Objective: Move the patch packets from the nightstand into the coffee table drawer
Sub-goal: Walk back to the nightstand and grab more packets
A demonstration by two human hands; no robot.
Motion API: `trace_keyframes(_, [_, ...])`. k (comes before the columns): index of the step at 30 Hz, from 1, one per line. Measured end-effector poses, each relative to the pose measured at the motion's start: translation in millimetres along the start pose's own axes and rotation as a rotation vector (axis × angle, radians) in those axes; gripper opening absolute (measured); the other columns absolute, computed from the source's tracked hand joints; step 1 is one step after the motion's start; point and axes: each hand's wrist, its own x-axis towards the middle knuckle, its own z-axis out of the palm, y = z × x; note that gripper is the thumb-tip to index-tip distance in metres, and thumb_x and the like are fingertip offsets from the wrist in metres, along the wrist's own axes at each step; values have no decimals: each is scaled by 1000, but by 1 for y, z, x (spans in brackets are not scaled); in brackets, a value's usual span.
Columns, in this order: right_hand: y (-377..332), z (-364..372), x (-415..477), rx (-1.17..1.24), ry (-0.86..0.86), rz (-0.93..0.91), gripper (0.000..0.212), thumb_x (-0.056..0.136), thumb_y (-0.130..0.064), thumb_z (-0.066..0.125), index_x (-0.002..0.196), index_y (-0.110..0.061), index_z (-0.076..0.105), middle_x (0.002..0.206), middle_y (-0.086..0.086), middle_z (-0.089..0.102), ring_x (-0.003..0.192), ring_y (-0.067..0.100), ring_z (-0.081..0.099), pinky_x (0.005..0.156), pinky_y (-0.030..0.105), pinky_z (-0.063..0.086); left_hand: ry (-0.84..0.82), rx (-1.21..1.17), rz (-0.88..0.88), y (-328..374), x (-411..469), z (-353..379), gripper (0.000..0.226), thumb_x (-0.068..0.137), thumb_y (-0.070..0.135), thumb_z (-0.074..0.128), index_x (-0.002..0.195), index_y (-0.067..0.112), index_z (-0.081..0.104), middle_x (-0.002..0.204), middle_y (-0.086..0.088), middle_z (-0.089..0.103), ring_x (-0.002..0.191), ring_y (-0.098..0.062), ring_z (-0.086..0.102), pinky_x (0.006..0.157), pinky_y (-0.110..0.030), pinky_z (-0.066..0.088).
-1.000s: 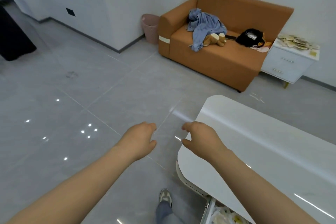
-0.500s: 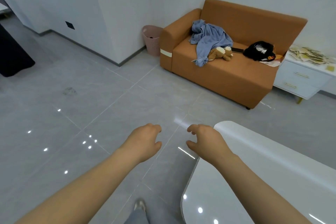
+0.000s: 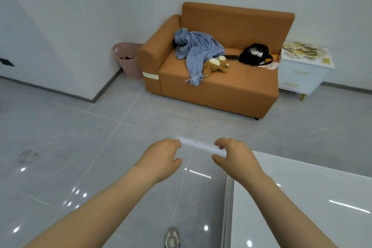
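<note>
— What are the hands doing?

— Both are reaching out above the grey floor. The left hand (image 3: pixel 161 159) and the right hand (image 3: pixel 235 159) are hanging with fingers loosely curled, holding nothing.

— Where are the patch packets (image 3: pixel 304 50)?

— They are lying in a loose pile on the white nightstand (image 3: pixel 300 78), just beside the orange sofa (image 3: pixel 221 90) and well apart from the hands. The glossy white coffee table (image 3: pixel 302 197) is sitting beneath the right forearm. A blue shirt (image 3: pixel 197 48), a plush toy (image 3: pixel 215 65) and a black bag (image 3: pixel 254 54) are resting on the sofa.
</note>
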Motion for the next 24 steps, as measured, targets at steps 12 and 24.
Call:
trace_keyframes(12, [34,-45,119,37,74,240,43,89,-31,59,131,-22,53,124,-4,61,112,14,56,86,26,45,-52,0,209,11,174,-45,35,91,30,52,123,15,51,120,-6,56,109,-24,55,93,-34,45])
trace_keyframes(24, [124,-132,252,69,135,334,43,89,-31,59,131,-21,52,125,-2,60,112,15,56,88,27,45,-58,-7,310,97,356,-83,43,93,34,51,132,17,47,131,-3,52,119,-21,51,98,-33,43])
